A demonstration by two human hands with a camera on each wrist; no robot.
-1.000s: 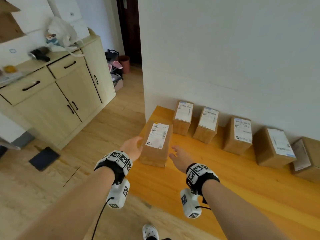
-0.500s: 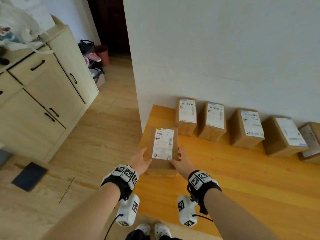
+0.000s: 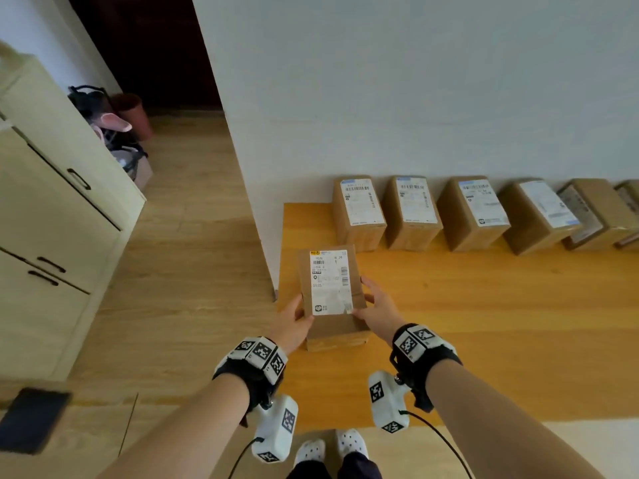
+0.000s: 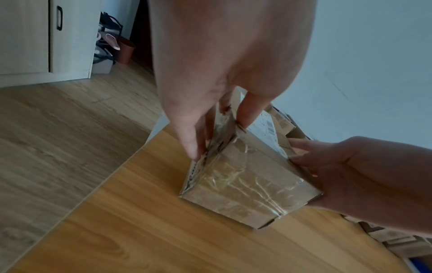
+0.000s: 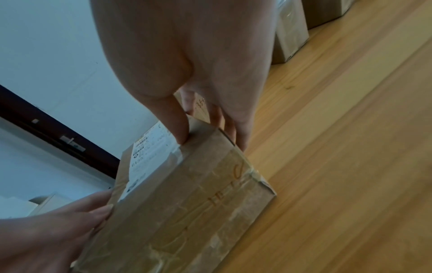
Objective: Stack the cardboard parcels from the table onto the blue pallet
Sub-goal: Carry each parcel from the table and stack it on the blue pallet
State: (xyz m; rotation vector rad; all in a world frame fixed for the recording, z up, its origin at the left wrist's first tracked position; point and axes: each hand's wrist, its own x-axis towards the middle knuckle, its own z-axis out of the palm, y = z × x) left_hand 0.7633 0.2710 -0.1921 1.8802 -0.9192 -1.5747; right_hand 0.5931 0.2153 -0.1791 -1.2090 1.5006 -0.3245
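A cardboard parcel (image 3: 330,281) with a white shipping label on top sits near the left end of the orange wooden table (image 3: 484,323). My left hand (image 3: 294,319) grips its left side, thumb on top and fingers down the side (image 4: 219,136). My right hand (image 3: 377,305) grips the right side the same way (image 5: 210,140). The taped near end of the parcel (image 4: 245,181) (image 5: 187,203) faces me. Whether it is off the table, I cannot tell. Several more parcels (image 3: 411,209) stand in a row against the wall. No blue pallet shows in the head view.
A white wall (image 3: 380,98) runs behind the table and ends at a dark doorway. A cream cabinet (image 3: 52,219) stands to the left across the wooden floor. A flat dark object (image 3: 31,423) lies on the floor; bags and shoes (image 3: 114,133) sit beside the cabinet.
My hands, apart from the parcel a second ago, have closed in on its two sides and now grip it. The parcel has turned to lie straight towards me.
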